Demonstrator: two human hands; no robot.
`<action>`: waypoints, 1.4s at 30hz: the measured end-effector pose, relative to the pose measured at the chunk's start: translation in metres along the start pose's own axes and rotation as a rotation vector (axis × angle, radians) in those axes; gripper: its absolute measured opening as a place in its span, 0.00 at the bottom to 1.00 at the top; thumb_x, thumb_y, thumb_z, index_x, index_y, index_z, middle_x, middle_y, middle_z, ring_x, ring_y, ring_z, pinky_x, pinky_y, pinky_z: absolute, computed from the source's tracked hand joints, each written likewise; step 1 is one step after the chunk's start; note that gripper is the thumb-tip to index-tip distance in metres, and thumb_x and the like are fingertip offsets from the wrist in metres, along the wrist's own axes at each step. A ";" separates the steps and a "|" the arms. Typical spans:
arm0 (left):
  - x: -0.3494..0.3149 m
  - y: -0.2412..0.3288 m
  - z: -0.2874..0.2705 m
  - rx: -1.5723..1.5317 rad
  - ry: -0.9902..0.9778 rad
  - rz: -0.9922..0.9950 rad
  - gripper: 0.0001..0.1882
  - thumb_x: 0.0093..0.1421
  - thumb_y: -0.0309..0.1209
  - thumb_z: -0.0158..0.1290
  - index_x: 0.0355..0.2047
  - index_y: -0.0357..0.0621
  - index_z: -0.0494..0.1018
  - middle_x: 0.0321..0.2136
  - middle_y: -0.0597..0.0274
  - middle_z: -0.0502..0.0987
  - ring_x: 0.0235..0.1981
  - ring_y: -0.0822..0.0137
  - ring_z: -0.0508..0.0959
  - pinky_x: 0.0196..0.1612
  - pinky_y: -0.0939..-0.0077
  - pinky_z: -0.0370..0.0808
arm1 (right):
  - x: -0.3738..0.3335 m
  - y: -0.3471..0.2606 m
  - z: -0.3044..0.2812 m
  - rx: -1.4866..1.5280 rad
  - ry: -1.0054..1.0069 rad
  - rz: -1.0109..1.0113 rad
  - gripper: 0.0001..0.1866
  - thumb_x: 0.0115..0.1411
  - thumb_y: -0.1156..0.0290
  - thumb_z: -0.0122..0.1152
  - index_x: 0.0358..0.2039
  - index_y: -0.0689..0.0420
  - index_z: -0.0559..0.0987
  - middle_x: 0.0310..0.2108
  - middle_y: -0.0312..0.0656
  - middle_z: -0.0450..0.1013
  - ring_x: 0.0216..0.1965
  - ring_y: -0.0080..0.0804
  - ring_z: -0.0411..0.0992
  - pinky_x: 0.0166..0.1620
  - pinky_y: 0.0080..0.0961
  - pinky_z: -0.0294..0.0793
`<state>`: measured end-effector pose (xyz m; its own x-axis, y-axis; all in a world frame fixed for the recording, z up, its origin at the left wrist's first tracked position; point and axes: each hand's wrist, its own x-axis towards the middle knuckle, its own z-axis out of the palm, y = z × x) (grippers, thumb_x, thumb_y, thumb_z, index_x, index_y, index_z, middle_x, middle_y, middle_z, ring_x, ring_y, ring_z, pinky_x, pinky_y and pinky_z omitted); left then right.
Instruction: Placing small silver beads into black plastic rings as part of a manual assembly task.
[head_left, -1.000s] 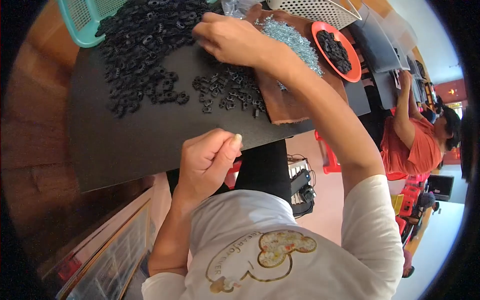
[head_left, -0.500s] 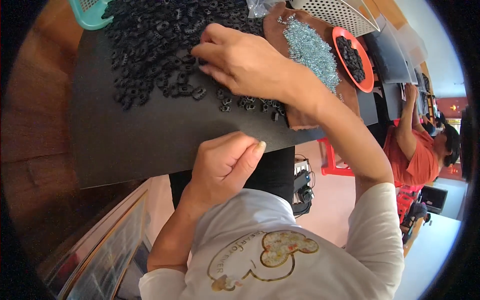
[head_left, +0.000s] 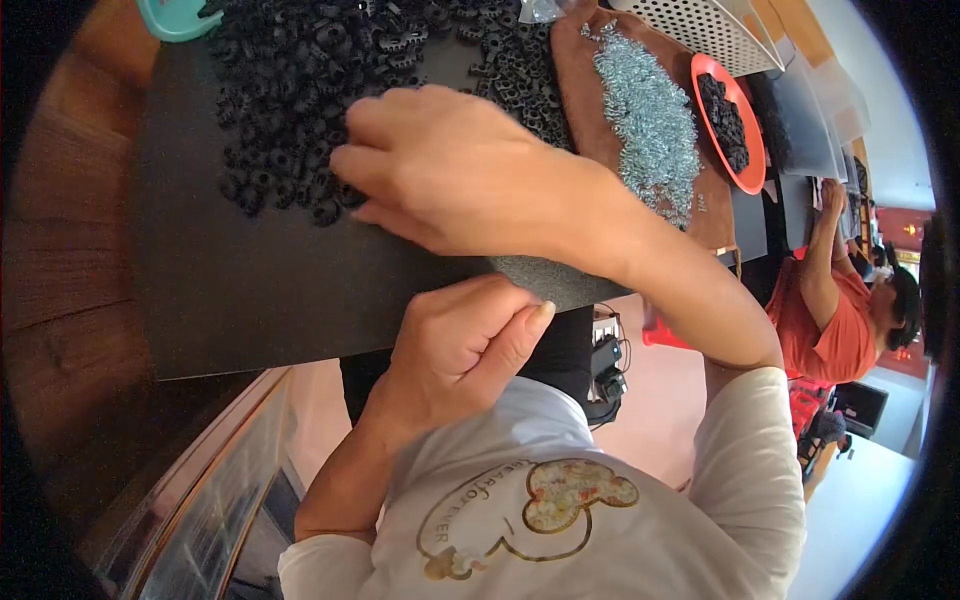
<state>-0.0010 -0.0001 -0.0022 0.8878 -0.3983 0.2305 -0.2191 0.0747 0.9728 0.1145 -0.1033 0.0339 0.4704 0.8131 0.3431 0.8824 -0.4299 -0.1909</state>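
Observation:
A wide heap of small black plastic pieces (head_left: 290,110), several with holes through them, covers the far part of the dark table (head_left: 230,290). At the heap's near edge is my right hand (head_left: 440,170), back up, its fingers curled toward the pieces. Its fingertips are hidden, so what they pinch cannot be seen. Closer to me, by the table's front edge, my left hand (head_left: 465,345) is a closed fist with the thumb pressed on the forefinger. Whatever lies inside that fist does not show.
To the right, a brown cloth (head_left: 590,100) bears small silvery pieces (head_left: 650,120) like springs. Beyond it stand a red-orange dish (head_left: 757,160) of black bits and a white perforated basket (head_left: 690,30). A teal basket (head_left: 178,30) sits far left. A co-worker (head_left: 830,310) in orange-red sits right.
My right hand has moved left and nearer to me along the heap's edge. The left fist has barely shifted. The view has turned slightly, so the cloth and dish appear further right.

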 end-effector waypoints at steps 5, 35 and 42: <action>-0.003 0.000 0.000 -0.013 0.024 -0.003 0.06 0.59 0.22 0.53 0.26 0.34 0.71 0.19 0.55 0.71 0.17 0.61 0.70 0.22 0.70 0.67 | -0.036 0.021 -0.038 0.003 0.124 0.110 0.07 0.52 0.71 0.61 0.28 0.61 0.75 0.28 0.47 0.67 0.33 0.47 0.71 0.36 0.40 0.73; -0.005 -0.003 0.002 0.123 -0.012 0.021 0.10 0.62 0.26 0.50 0.26 0.32 0.73 0.21 0.59 0.76 0.19 0.72 0.74 0.24 0.79 0.70 | -0.058 0.024 -0.028 -0.102 0.008 0.145 0.08 0.51 0.69 0.58 0.27 0.61 0.78 0.31 0.48 0.69 0.36 0.49 0.72 0.39 0.41 0.74; -0.004 -0.002 0.001 0.128 -0.026 0.029 0.10 0.62 0.26 0.50 0.26 0.33 0.73 0.21 0.58 0.76 0.19 0.72 0.75 0.24 0.78 0.70 | -0.030 0.016 0.001 -0.010 0.087 0.062 0.09 0.51 0.67 0.61 0.27 0.60 0.78 0.30 0.47 0.71 0.36 0.48 0.73 0.38 0.40 0.75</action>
<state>-0.0047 0.0001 -0.0052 0.8699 -0.4212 0.2566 -0.2962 -0.0302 0.9547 0.1146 -0.1338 0.0194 0.5228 0.7476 0.4097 0.8513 -0.4829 -0.2052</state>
